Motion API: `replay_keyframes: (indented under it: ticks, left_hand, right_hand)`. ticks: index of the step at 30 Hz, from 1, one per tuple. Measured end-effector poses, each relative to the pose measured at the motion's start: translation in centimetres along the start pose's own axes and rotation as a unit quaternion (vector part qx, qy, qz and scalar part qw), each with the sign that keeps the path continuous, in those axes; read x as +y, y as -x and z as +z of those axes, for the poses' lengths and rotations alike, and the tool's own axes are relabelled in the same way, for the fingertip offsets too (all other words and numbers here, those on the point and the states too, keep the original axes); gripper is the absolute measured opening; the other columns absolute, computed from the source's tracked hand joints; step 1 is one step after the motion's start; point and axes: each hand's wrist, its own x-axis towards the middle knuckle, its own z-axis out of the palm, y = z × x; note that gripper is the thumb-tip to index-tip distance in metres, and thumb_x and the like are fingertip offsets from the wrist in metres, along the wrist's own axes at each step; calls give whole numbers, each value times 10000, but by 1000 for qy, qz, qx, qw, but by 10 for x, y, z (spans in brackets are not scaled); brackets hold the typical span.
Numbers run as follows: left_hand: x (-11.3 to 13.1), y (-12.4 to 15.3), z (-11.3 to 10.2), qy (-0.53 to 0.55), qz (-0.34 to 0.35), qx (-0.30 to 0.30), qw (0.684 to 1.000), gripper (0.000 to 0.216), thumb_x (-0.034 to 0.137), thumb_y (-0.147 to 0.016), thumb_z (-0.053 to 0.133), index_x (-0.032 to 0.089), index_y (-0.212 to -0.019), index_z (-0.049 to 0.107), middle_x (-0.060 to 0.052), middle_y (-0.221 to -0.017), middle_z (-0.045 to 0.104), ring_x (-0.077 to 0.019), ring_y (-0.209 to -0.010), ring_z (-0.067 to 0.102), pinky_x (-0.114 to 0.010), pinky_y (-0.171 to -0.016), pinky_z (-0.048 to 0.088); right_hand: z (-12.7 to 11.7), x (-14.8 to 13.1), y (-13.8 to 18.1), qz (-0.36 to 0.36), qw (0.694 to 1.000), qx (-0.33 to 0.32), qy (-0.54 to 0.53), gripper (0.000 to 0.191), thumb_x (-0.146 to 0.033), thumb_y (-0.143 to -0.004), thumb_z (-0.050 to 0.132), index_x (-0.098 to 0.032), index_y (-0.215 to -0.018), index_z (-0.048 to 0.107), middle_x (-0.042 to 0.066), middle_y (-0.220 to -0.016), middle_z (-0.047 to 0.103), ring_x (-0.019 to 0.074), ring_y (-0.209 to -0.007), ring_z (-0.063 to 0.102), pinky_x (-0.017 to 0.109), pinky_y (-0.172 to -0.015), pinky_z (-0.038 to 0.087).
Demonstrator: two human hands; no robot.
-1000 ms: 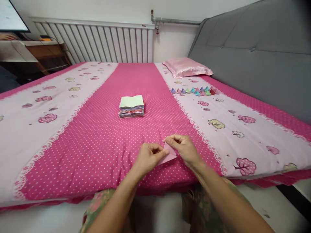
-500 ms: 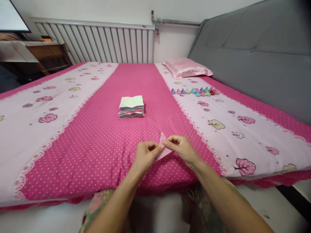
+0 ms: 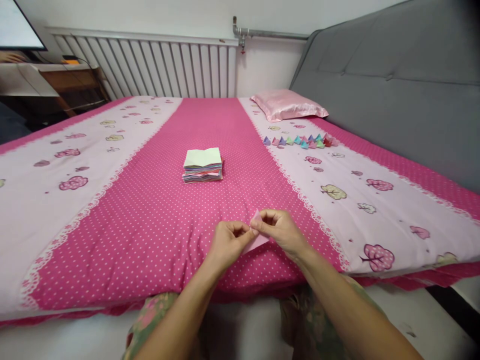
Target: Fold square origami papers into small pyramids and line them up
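My left hand (image 3: 228,243) and my right hand (image 3: 282,230) meet over the near edge of the bed, both pinching a small folded pink paper (image 3: 258,241). Only its lower flap and a tip above the fingers show between the hands. A stack of coloured paper squares (image 3: 203,164) with a pale green top sheet lies farther up the pink dotted strip of the bedspread (image 3: 150,220). A row of several small folded paper pieces (image 3: 300,140) in mixed colours sits on the right pale strip.
A pink satin pillow (image 3: 288,104) lies at the head of the bed by the grey padded headboard (image 3: 393,75). A white radiator (image 3: 150,65) runs along the far wall. At the far left stand a desk (image 3: 56,80) and a screen.
The pink paper's upright tip has been folded down between my fingers; both hands stayed almost in place, shifting slightly right.
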Motion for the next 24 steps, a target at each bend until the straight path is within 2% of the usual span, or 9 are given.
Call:
replay_keyframes:
  ticks: [5,12,15,17,20,22,24]
  left_hand:
    - [2,0,-1,-7,5,-16,1000,324,402,-693,606,118,-542,571,33,-468,407,-53,-442,317,-203,-442,233]
    - [4,1,-1,2,-10,-45,999,307,383,-677,618,113,-534,583,28,-453,426,-54,-427,329,-201,-430,228]
    - [2,1,0,19,-18,-31,999,286,376,-663,633,115,-549,607,14,-474,475,-63,-438,366,-198,-431,248]
    - [1,0,0,38,-24,4,999,278,373,-650,647,115,-553,613,10,-481,497,-66,-440,383,-198,-435,261]
    - [2,-2,-2,71,-20,63,995,280,374,-641,660,113,-551,614,7,-479,515,-69,-441,403,-201,-449,285]
    - [3,-2,-4,98,-10,83,992,280,374,-644,661,114,-550,616,5,-482,526,-70,-448,413,-200,-461,299]
    - [4,-2,-4,119,-4,89,989,275,368,-648,664,116,-548,617,6,-483,529,-67,-454,415,-198,-470,307]
  right_hand:
    - [0,1,-1,-12,1000,16,14,208,-334,-638,717,-153,-614,618,-36,-556,532,68,-500,432,209,-497,352]
    - [-1,2,-3,-21,994,104,11,200,-345,-635,715,-155,-648,655,-13,-604,593,93,-558,494,231,-553,390]
    - [-4,2,-5,-20,992,126,0,220,-379,-659,694,-163,-656,651,-18,-595,582,87,-553,485,224,-554,384]
    - [-5,0,-5,-14,994,111,-9,246,-414,-699,653,-169,-722,660,-4,-653,607,92,-592,511,224,-585,398]
    - [-3,-3,-3,17,999,34,-23,290,-417,-688,665,-171,-840,656,22,-747,642,114,-667,563,243,-642,428]
    - [-1,-3,-2,26,1000,-1,-17,304,-382,-621,728,-159,-814,652,24,-730,646,129,-679,581,255,-653,439]
    - [1,-1,-2,19,1000,2,-9,291,-362,-582,755,-148,-752,651,22,-697,645,131,-667,584,255,-647,440]
